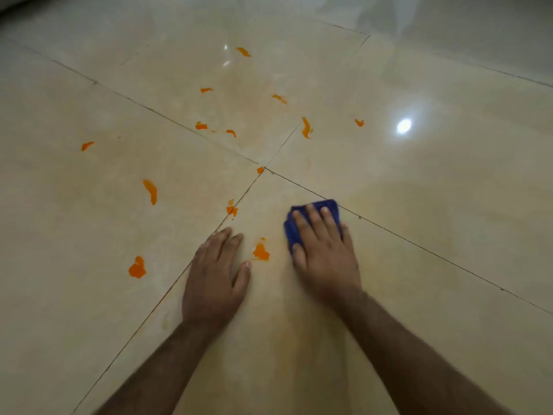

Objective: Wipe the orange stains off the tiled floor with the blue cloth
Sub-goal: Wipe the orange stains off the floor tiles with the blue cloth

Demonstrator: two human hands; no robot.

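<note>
The blue cloth (pixel 311 218) – soft, light, likely to bunch – lies pinned under the flat-fingered right hand (pixel 321 250) beside an orange stain (pixel 261 252) on the tiled floor (pixel 434 190), best pressed from above.

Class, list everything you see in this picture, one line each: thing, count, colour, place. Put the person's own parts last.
floor: one, glossy beige tiles with dark joints, fills the view
stains: over a dozen, orange, scattered on the tiles, mostly ahead and left of the hands; one lies between them
cloth: one, blue, on the floor under the right hand
left hand: one, flat on the floor
right hand: one, pressing the cloth
</note>
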